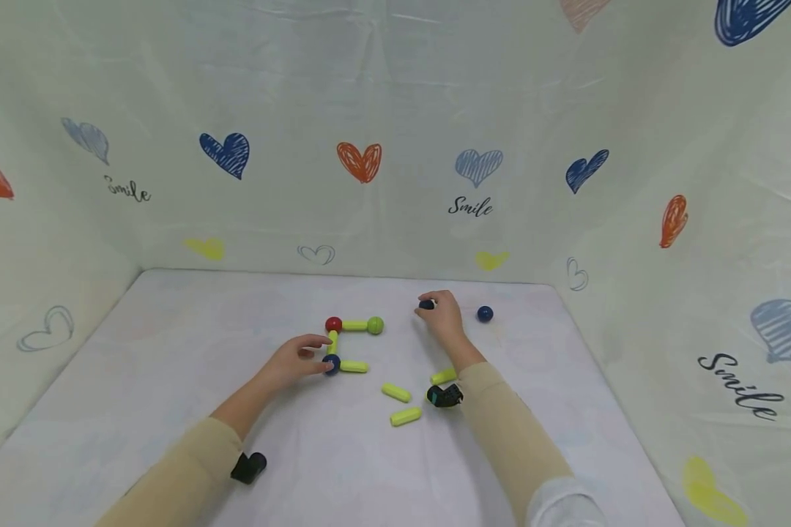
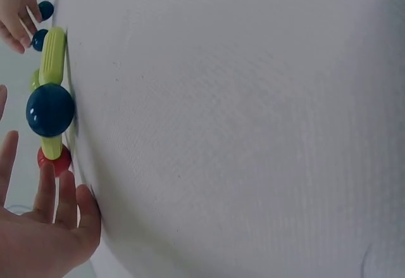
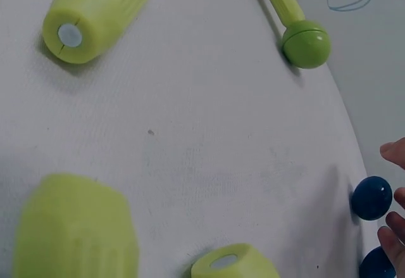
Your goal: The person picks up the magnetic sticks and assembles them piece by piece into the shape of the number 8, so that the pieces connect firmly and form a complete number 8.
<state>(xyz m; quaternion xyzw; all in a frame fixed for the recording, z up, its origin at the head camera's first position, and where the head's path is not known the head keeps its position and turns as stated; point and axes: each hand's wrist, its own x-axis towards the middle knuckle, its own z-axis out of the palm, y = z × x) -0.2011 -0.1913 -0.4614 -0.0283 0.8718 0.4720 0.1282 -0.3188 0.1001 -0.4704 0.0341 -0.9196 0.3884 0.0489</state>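
Note:
A joined shape of yellow-green rods lies on the table: a red ball [image 1: 333, 323] and a green ball [image 1: 375, 326] at the far side, a blue ball [image 1: 332, 364] at the near corner, and a rod [image 1: 355, 367] pointing right from it. My left hand [image 1: 296, 364] is around its left side, thumb at the blue ball, fingers extended towards the red one in the left wrist view. Farther back, my right hand [image 1: 443, 316] is at a loose blue ball [image 3: 372, 198], its fingers beside the ball and one digit [image 3: 393, 152] apart from it.
Another blue ball [image 1: 484, 314] lies right of my right hand. Loose yellow-green rods [image 1: 396, 392] [image 1: 405, 416] [image 1: 444, 375] lie near my right forearm. Black wrist cameras [image 1: 444, 396] [image 1: 248, 467] jut from both sleeves. A heart-patterned curtain [image 1: 409, 227] stands along the table's back edge.

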